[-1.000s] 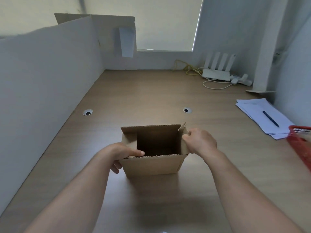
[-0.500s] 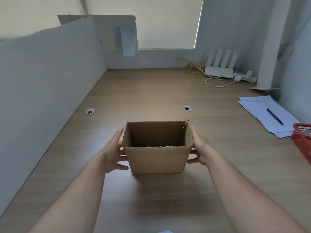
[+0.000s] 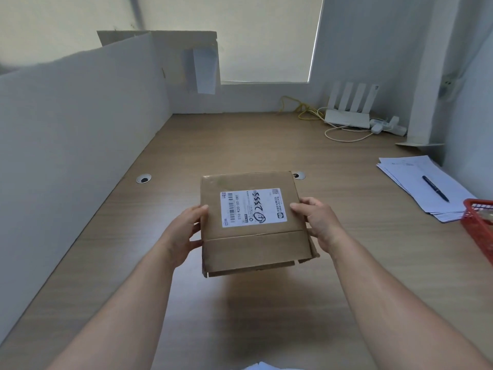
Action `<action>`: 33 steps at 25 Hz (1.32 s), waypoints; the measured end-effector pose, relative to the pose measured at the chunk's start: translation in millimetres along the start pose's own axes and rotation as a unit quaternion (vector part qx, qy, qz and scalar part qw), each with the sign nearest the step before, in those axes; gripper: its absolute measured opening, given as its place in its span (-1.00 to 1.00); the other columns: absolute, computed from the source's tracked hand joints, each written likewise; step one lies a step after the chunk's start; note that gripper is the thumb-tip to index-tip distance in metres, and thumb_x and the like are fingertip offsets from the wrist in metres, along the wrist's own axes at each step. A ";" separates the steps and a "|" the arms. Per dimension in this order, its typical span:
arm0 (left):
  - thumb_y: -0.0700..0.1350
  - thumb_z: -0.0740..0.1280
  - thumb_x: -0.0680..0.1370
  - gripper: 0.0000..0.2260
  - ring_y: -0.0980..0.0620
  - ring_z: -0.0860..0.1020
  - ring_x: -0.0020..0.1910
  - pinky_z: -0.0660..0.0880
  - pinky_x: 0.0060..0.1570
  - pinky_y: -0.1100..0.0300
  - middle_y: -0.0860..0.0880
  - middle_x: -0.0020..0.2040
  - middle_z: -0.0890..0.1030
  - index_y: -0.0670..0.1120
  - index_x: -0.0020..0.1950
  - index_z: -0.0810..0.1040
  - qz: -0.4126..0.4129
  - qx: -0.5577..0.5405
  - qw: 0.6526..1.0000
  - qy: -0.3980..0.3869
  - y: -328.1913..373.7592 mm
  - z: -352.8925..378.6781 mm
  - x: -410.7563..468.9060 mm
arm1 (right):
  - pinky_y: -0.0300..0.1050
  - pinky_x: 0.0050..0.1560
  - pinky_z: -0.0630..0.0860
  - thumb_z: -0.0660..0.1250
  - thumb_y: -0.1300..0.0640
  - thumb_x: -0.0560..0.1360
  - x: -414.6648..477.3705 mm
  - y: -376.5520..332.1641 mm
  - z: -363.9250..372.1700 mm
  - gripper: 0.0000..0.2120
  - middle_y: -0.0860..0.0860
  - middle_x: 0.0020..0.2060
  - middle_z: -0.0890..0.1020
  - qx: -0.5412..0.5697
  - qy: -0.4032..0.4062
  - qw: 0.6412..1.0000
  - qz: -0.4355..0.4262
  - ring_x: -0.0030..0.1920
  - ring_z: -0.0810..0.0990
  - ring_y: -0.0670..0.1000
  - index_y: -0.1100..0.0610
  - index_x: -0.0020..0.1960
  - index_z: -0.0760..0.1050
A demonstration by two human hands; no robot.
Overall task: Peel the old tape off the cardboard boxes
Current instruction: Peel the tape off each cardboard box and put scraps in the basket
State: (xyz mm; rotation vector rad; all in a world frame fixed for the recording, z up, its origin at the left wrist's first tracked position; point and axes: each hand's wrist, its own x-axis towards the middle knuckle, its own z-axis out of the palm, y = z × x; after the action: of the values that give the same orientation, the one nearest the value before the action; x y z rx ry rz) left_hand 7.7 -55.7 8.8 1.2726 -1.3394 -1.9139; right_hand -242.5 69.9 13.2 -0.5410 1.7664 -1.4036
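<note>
The left hand (image 3: 184,233) and right hand (image 3: 320,225) clasp the small brown cardboard box (image 3: 253,248) between curled fingers, above the wooden worktop (image 3: 240,145). Glossy clear tape (image 3: 213,181) beyond the thumbs looks unpeeled, so the peeling is yet to be done.

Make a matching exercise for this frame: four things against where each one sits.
Things: 1 box; 2 pen; 3 router; 4 basket.
Places: A on the papers; B held between left hand and right hand; C at the frame's right edge; D at the desk's far end.
Pairs: 1-B, 2-A, 3-D, 4-C.
</note>
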 end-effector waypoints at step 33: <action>0.15 0.40 0.46 -0.58 -0.02 0.38 0.32 0.23 0.31 0.02 0.04 0.33 0.48 0.03 0.27 0.50 0.303 0.508 0.793 0.148 25.0 2.0 -32.1 | 0.06 -0.17 0.57 0.20 0.13 0.58 -19.1 112.9 92.4 -0.81 0.18 -0.09 0.59 0.149 -0.178 0.936 0.263 -0.14 0.60 0.14 0.22 0.11 0.46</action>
State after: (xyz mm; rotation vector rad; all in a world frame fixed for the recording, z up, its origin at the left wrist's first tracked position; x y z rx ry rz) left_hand 17.5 -39.7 45.0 1.2175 -2.3244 -0.4525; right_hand -141.5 61.4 -93.4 -0.1260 1.2509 -1.0796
